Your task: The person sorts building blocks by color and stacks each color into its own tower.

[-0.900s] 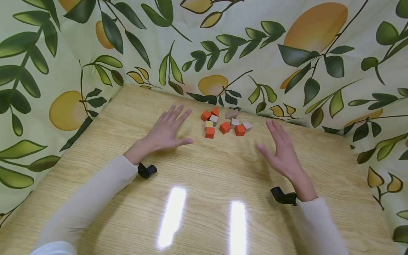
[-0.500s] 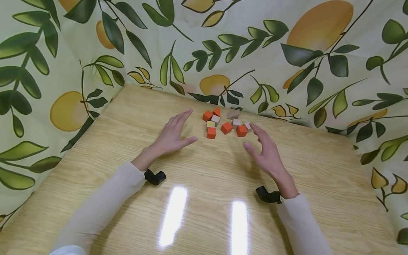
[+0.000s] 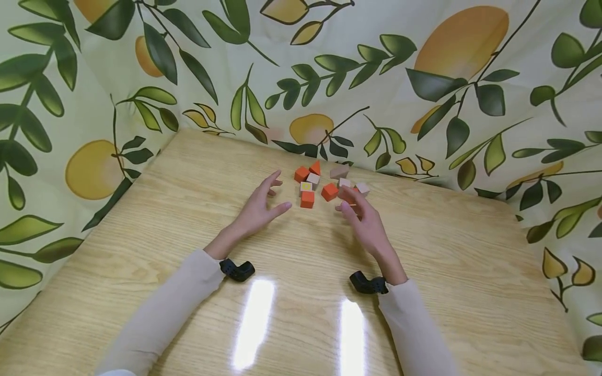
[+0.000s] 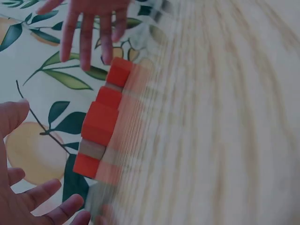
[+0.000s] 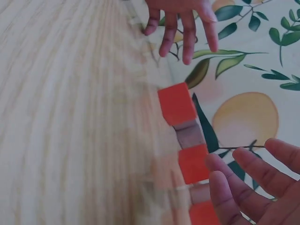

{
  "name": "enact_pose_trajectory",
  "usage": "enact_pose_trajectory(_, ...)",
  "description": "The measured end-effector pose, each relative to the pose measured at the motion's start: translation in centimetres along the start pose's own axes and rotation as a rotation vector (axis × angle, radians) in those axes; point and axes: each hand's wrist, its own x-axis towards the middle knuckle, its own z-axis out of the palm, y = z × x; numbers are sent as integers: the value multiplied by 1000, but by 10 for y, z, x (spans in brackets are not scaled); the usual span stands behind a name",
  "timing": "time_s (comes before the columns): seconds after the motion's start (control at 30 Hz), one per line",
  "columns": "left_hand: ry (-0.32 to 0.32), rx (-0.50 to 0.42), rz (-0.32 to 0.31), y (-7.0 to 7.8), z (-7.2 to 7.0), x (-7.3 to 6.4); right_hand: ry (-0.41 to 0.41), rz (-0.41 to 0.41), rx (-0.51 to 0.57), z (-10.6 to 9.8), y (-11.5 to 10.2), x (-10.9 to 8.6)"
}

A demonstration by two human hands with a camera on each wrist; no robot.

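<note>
Several small orange and pale wooden blocks lie in a loose group near the table's back edge. At the group's left front is an orange cube (image 3: 308, 199), with a pale block bearing a yellow mark (image 3: 306, 186) behind it. My left hand (image 3: 257, 211) hovers left of the group, thumb and fingers apart, holding nothing. Over the group's right front, my right hand (image 3: 368, 222) reaches in with its fingertips overlapping one orange cube, which it mostly hides in the head view. In the right wrist view, an orange cube (image 5: 193, 164) appears beside its spread fingers (image 5: 262, 173).
The wooden table (image 3: 301, 250) meets a leaf-and-fruit printed cloth (image 3: 226, 52) along its back edge. An orange triangular block (image 3: 315, 167) and a pale block (image 3: 339, 171) sit rearmost. Black wrist cameras (image 3: 237, 270) ride on both wrists.
My right hand has moved left from beside the blocks to over the right-hand ones. My left hand has shifted slightly right, its fingers bending a little. The blocks look unmoved.
</note>
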Motion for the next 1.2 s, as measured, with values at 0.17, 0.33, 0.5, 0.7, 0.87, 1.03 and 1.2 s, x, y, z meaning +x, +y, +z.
enact_pose_trajectory(0.17,13,-96,-16,-3,3,-1,-11,-4,131,8,-2,0)
enact_pose_trajectory(0.33,-1,-151,-23,-5,6,-1,-2,-11,244,19,0,3)
enact_pose_trajectory(0.5,-12,-149,-14,-10,11,0,10,-25,286,29,-6,5)
enact_pose_trajectory(0.7,-11,-152,-27,-15,11,5,40,-46,338,44,13,18)
enact_pose_trajectory(0.87,-15,-140,-48,-17,11,9,57,-13,245,53,29,28)
enact_pose_trajectory(1.03,-16,-92,-46,-18,13,13,57,-11,103,56,33,37)
enact_pose_trajectory(1.2,-41,-48,-21,-18,19,19,89,1,45,54,34,42)
